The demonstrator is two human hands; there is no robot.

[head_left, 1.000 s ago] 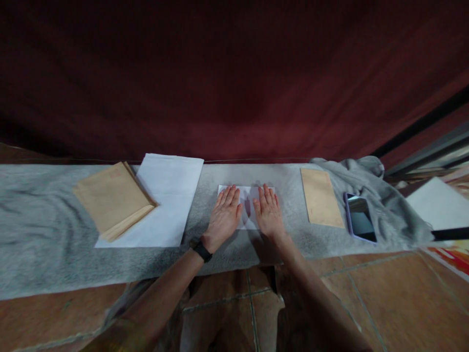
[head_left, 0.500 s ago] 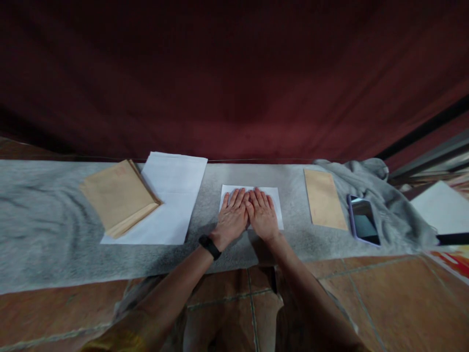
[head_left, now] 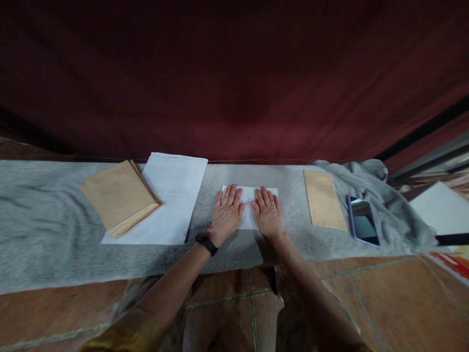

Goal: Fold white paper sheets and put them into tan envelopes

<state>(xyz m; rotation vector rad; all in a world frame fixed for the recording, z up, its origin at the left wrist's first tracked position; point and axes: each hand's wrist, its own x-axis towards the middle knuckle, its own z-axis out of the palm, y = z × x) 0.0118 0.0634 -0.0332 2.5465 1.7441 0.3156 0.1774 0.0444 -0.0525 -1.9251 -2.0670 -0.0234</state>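
A small white sheet of paper [head_left: 248, 215], seemingly folded, lies on the grey cloth in front of me. My left hand [head_left: 226, 215] rests flat on its left part, fingers stretched out. On the right part my right hand [head_left: 268, 213] lies flat too, its fingers pointing away from me. Between the two hands a strip of the paper shows; the rest is hidden under the palms. Neither hand grips anything. A black band [head_left: 207, 243] is round my left wrist.
Several brown envelopes [head_left: 119, 195] lie stacked on large white sheets [head_left: 172, 210] at left. To the right are a single brown envelope [head_left: 324, 199] and a phone [head_left: 363, 221]. Grey cloth [head_left: 234, 256] covers the long surface; a dark red curtain [head_left: 234, 98] hangs behind.
My hands have slid apart across the paper, the left one leftward and the right one rightward. They were side by side at its middle before.
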